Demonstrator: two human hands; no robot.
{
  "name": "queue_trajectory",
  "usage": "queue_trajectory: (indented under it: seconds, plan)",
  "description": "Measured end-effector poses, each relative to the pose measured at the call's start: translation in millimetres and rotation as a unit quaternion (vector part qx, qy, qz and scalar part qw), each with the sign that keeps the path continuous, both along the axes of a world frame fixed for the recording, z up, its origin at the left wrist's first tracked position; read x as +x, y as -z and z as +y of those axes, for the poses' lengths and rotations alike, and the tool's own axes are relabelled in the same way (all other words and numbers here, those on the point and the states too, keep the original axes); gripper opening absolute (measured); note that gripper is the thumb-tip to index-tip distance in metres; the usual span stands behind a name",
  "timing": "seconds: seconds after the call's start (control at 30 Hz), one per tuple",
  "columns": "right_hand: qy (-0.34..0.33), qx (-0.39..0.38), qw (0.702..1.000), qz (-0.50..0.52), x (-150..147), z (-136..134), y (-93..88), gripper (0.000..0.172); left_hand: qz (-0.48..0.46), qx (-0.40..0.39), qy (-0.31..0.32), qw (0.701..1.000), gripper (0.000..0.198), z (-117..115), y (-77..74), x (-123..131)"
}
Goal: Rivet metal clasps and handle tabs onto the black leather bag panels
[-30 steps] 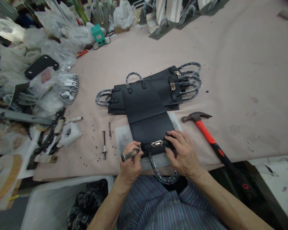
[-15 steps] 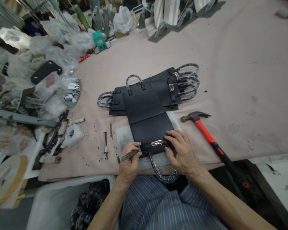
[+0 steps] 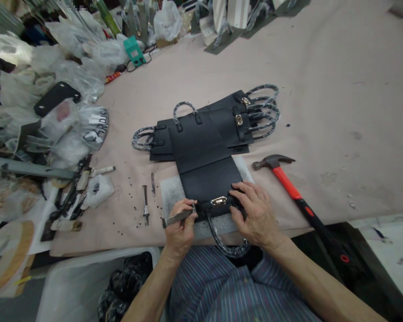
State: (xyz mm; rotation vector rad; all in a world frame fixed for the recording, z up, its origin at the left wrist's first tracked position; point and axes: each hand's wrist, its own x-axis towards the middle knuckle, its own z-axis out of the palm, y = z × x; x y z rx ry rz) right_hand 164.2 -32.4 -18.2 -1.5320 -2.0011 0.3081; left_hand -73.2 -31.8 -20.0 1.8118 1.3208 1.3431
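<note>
My left hand (image 3: 179, 226) is closed around a short metal punch-like tool (image 3: 177, 218), held slanting with one end by the left end of a black strap. The strap crosses a black leather bag panel (image 3: 210, 179) and carries a gold turn-lock clasp (image 3: 218, 201). At the strap's right end, my right hand (image 3: 255, 214) grips the panel's edge between curled fingers and thumb. A plastic-wrapped handle (image 3: 225, 248) hangs from the panel towards my body. Beneath lies a speckled white slab (image 3: 171, 192).
Right of the panel lies a red-and-black claw hammer (image 3: 285, 179). More black bag panels (image 3: 228, 123) with wrapped handles are stacked beyond. Two slim metal tools (image 3: 145, 205) lie at left among small black bits. Plastic bags (image 3: 83, 80) crowd the far left; a plastic bin (image 3: 74, 277) stands below.
The view has shifted slightly, moving the table items a little left and up. Both hands keep their hold and place on the panel.
</note>
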Motion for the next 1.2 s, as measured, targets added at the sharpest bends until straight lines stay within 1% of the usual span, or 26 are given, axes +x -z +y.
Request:
queue_trajectory:
  seconds: [0.17,0.33,0.63,0.77,1.03,1.2]
  plan:
    - [0.003,0.002,1.0,0.001,-1,0,-0.9,0.037,0.012,-0.01,0.012,1.0,0.008,3,-0.1,-2]
    - [0.004,0.006,1.0,0.006,-1,0,-1.5,0.037,0.006,-0.004,0.006,1.0,0.007,4,-1.5,-3]
    - [0.003,0.004,1.0,0.007,-1,0,-0.9,0.037,0.052,0.0,0.016,0.999,0.009,9,-9.9,4]
    - [0.001,0.011,1.0,0.006,-1,-1,0.1,0.036,0.071,0.02,0.027,0.997,0.009,8,-11.3,6]
    - [0.002,0.017,1.0,0.015,0,-1,-0.4,0.037,0.083,0.048,-0.019,0.995,0.003,0,-5.8,7]
    - [0.003,0.01,1.0,0.013,0,0,-1.4,0.035,0.08,0.04,-0.024,0.996,0.003,2,-6.6,8]
